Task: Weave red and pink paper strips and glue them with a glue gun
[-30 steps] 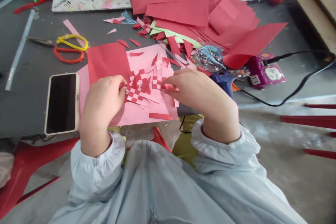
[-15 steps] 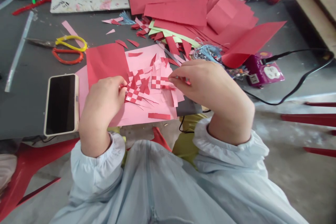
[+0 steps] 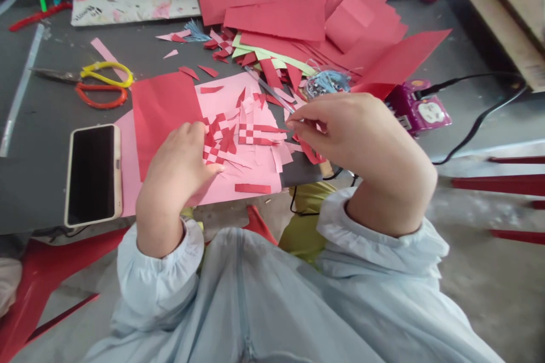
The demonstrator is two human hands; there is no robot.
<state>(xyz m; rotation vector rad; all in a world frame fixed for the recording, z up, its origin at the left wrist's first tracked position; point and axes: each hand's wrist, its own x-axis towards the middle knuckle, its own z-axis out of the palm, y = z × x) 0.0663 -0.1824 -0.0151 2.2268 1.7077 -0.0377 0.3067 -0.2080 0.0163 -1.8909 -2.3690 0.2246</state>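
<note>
Two woven bits of red and pink paper lie side by side on a big pink sheet (image 3: 213,195). Think of a clock with these two in the middle and 12 pointing away from the person. The left woven piece (image 3: 215,153) has little red and pink squares and loose strips poking out. The right woven piece (image 3: 247,134) has squares too, and long red strips point out from it to 3 o'clock.

The left hand (image 3: 174,161) is between 8 and 9 o'clock. It rests at the edge of the left woven piece, with the thumb held apart from the other fingers. The right hand (image 3: 340,125) is at 3 o'clock, just beside the pink sheet. Its thumb and finger tips are close together, like a pinch, but I cannot tell if anything is between them.

A red sheet (image 3: 164,113) lies at 10 o'clock, on top of the pink one. A red strip (image 3: 252,188) is at 5 o'clock, near the pink sheet's bottom edge. A thin pen-like stick (image 3: 270,91) lies between 1 and 2 o'clock.

Farther out, a phone (image 3: 91,176) with a dark screen is between 8 and 9 o'clock. Scissors (image 3: 100,86) with one yellow and one orange handle are between 9 and 10. A messy pile of red paper (image 3: 275,18) is at 1 o'clock. Blue threads (image 3: 330,80) are at 2, and a purple box (image 3: 430,112) with a black cord (image 3: 494,113) is at 3.
</note>
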